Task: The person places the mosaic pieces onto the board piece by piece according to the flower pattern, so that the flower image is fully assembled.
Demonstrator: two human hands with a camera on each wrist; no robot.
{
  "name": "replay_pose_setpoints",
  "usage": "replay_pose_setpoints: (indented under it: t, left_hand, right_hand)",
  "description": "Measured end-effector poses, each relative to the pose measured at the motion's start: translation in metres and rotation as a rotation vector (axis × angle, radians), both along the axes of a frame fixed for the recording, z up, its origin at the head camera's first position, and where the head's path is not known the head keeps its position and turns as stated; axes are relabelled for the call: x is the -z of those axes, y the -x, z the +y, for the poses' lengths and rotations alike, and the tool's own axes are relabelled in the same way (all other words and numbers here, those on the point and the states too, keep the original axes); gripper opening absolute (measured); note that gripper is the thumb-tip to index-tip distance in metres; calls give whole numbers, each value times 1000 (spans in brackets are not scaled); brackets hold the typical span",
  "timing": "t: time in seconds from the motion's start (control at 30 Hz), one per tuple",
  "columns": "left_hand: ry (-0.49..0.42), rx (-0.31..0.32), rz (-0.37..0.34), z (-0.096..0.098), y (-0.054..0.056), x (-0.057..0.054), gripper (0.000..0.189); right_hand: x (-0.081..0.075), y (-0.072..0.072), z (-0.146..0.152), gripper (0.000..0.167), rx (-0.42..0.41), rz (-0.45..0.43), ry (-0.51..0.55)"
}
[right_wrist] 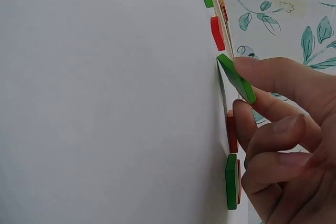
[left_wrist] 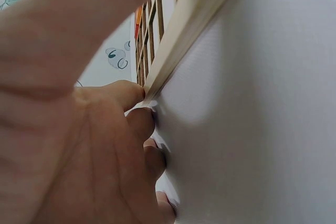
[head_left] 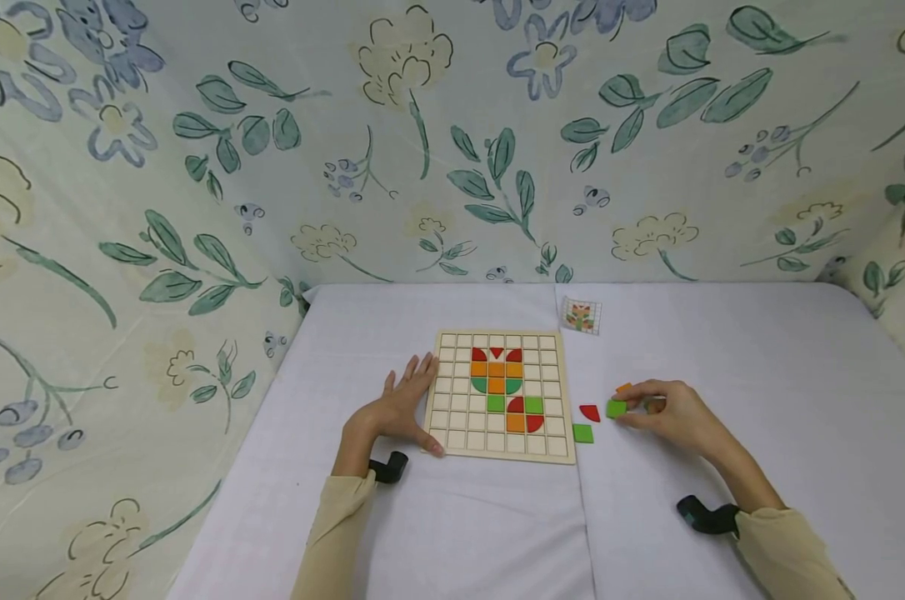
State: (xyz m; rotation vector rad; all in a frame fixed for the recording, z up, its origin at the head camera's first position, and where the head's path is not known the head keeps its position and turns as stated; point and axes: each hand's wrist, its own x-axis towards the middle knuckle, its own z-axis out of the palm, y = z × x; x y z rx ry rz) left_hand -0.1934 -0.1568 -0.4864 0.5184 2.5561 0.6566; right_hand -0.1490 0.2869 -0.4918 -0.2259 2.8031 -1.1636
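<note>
My left hand (head_left: pixel 400 408) rests along the left edge of a wooden grid board (head_left: pixel 497 457), thumb at the near corner and fingers spread up the side. Red, orange and green tiles (head_left: pixel 496 369) form a pattern in the board's cells. To the right of the board, my right hand (head_left: pixel 673 412) pinches a green square tile (right_wrist: pixel 237 80) between thumb and fingertips, tilted just over the cloth. Near it lie a red quarter-circle tile (head_left: pixel 590 412), another green square tile (head_left: pixel 583 433) and an orange tile (head_left: pixel 623 388), partly hidden behind the fingers.
A small card (head_left: pixel 582 316) printed with a coloured grid pattern lies beyond the board's far right corner. More tiles, among them a green one (right_wrist: pixel 231 182), show under the right hand. White cloth (head_left: pixel 490 525) covers the table; a floral curtain (head_left: pixel 437 142) hangs behind.
</note>
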Motion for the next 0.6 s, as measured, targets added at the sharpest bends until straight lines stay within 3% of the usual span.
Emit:
replay_pose_setpoints:
  t: [0.27, 0.6]
  left_hand:
    - [-4, 6, -5, -1, -1, 0, 150]
    - [-3, 5, -10, 0, 0, -2, 150]
  right_hand:
    - [-2, 1, -1, 30, -16, 20, -27]
    - [-14, -1, -20, 31, -60, 12, 42]
